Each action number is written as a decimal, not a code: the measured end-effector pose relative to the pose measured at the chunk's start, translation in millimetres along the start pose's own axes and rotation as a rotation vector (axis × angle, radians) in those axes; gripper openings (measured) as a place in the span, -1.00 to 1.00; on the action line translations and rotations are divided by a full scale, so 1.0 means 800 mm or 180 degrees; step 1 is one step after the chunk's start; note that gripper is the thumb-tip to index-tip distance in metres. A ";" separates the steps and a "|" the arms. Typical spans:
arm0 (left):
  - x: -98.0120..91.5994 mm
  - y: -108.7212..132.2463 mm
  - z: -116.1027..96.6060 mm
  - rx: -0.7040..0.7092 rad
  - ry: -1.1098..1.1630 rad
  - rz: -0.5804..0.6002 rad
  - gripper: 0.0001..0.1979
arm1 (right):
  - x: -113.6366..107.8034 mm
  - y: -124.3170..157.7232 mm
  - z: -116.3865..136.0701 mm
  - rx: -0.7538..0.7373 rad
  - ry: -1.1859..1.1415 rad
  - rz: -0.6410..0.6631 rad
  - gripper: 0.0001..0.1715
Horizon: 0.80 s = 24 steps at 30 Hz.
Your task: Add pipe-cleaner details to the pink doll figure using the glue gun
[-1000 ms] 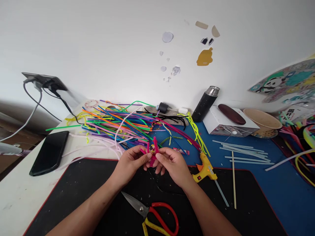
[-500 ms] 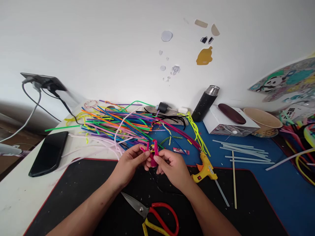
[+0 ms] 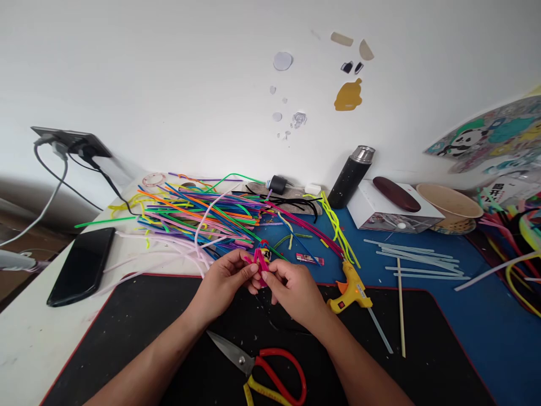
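Note:
Between my two hands is a small pipe-cleaner figure (image 3: 264, 277), bright pink below, with a yellow, black and white patterned part and a bit of red at its top. My left hand (image 3: 233, 274) pinches its left side with thumb and fingers. On the other side, my right hand (image 3: 291, 280) grips it the same way. Pink pipe-cleaner ends lean together in front of the patterned part; my fingers hide much of the lower body. Large scissors (image 3: 253, 361) with red and yellow handles lie on the black mat (image 3: 147, 316) below my hands.
Behind my hands spreads a heap of coloured pipe cleaners (image 3: 203, 211). To the right are a yellow glue gun (image 3: 351, 290), glue sticks (image 3: 422, 262), a wooden stick (image 3: 401, 310), a black thermos (image 3: 351, 176) and a white box (image 3: 393, 217). A phone (image 3: 82, 266) lies left.
The pink ends, upright and apart before, now lean together at the top. The patterned part shows more to their right. Both hands keep their hold; the view has shifted slightly.

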<state>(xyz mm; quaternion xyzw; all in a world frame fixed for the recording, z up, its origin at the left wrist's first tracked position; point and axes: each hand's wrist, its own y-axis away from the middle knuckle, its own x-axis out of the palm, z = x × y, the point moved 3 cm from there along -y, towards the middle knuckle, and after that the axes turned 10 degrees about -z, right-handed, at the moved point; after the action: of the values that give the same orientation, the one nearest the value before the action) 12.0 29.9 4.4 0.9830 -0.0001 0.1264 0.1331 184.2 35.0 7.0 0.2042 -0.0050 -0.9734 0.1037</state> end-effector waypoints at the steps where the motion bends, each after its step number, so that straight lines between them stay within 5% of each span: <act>1: 0.000 0.000 0.000 -0.0001 0.0034 -0.0024 -0.64 | 0.002 0.000 -0.001 0.0085 -0.0207 -0.0002 -0.76; 7: 0.005 0.002 0.005 -0.0150 0.0532 -0.0155 -0.63 | 0.010 -0.002 -0.004 0.0468 -0.1204 0.0107 -0.53; 15: -0.007 -0.001 -0.006 -0.0096 0.0228 -0.0086 -0.66 | -0.001 0.000 -0.002 -0.0122 -0.0001 0.0018 -0.64; 24: -0.008 -0.002 -0.007 -0.0082 -0.0270 -0.0035 -0.62 | -0.001 0.001 0.006 -0.0264 0.0363 0.0118 -0.63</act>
<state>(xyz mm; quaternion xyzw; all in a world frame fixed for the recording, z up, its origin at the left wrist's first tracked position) 4.0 32.4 8.0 0.9857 -0.0019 0.0838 0.1464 183.1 34.0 12.1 0.2547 0.0374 -0.9575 0.1301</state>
